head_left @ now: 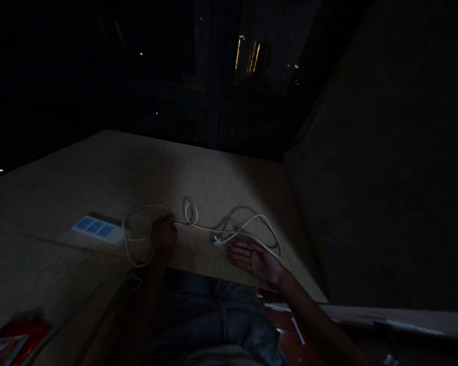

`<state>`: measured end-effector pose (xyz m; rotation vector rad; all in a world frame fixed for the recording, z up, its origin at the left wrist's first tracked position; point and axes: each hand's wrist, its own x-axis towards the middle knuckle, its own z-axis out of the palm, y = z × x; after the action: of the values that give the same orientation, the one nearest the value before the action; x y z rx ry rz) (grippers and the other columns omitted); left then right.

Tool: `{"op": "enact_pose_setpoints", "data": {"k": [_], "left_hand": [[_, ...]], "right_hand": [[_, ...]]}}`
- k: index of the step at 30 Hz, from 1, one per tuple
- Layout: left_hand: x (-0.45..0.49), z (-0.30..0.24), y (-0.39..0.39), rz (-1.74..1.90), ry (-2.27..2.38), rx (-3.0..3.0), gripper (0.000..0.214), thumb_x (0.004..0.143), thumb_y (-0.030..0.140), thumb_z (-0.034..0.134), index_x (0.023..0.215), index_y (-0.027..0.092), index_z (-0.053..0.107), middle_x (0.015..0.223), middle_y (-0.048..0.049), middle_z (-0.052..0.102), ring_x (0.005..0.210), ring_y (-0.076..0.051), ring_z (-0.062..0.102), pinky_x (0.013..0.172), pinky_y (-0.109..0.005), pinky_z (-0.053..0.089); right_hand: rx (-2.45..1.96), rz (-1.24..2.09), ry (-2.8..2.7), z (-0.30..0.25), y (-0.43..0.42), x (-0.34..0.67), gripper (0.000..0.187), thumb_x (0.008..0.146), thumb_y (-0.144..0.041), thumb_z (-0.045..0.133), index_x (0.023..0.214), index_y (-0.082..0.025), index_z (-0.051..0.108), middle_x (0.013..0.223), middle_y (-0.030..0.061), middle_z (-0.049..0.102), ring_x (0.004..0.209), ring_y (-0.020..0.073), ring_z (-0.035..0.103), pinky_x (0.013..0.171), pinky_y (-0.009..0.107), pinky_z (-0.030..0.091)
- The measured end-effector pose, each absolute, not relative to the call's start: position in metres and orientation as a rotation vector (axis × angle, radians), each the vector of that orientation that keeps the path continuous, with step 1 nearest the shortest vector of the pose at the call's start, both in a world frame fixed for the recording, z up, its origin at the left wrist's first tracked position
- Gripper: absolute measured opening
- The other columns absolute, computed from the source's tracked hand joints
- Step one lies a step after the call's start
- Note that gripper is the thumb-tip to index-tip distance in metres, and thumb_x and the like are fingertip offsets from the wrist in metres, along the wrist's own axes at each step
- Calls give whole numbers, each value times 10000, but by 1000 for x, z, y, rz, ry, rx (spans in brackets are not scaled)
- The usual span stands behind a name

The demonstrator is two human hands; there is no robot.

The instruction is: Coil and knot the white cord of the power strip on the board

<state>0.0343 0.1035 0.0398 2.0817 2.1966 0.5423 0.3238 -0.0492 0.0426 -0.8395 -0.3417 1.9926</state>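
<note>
A white power strip (98,229) with blue socket panels lies on the tabletop at the left. Its white cord (206,229) loops beside the strip, passes through my left hand (164,234), makes a small curl and runs on to the right. My left hand is closed around the cord. Palm up, with fingers stretched out, my right hand (256,259) rests under the larger right-hand loop of cord, which crosses by the wrist. Just left of its fingertips is the plug (217,242), apart from them.
The scene is dim. The pale tabletop (137,168) meets a dark wall panel (377,168) on the right and a dark window (267,56) behind. A red packet (23,338) lies at lower left, near a thin dark cable (80,307). My legs are below the front edge.
</note>
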Motion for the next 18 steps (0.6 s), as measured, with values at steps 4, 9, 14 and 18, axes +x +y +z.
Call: {"op": "enact_pose_setpoints", "data": {"k": [4,9,14,18], "left_hand": [[35,43,102,502,2201,2140,358,916,175,395,1101,151,700,1007,-162,677,929,-297,592,715,-367,442],[42,56,93,710,2063,2292,347,880,153,431,1120,130,682,1047,-160,679,969,-290,595,840,-414,460],[70,66,70,1100,1613,2381,334,888,225,478,1167,144,644,1136,-144,661,1099,-285,570,970,-433,454],[95,64,52,1009,1086,2491,445,893,285,541,1330,200,547,1302,-107,613,1244,-250,521,1060,-411,417]], "right_hand": [[-952,1959,-358,39,-72,330,397,770,-209,689,1159,-149,635,1212,123,694,1037,205,692,1065,402,404],[-1064,1907,-407,49,-93,332,446,786,-244,685,1217,-159,611,1256,140,671,1003,204,706,962,380,480],[-1238,1924,-542,62,-109,331,467,777,-377,701,1182,-159,625,1085,121,733,811,185,728,611,265,549],[-1351,1980,-861,69,-117,335,501,764,-521,692,1063,-120,661,735,77,733,495,141,644,399,193,425]]}}
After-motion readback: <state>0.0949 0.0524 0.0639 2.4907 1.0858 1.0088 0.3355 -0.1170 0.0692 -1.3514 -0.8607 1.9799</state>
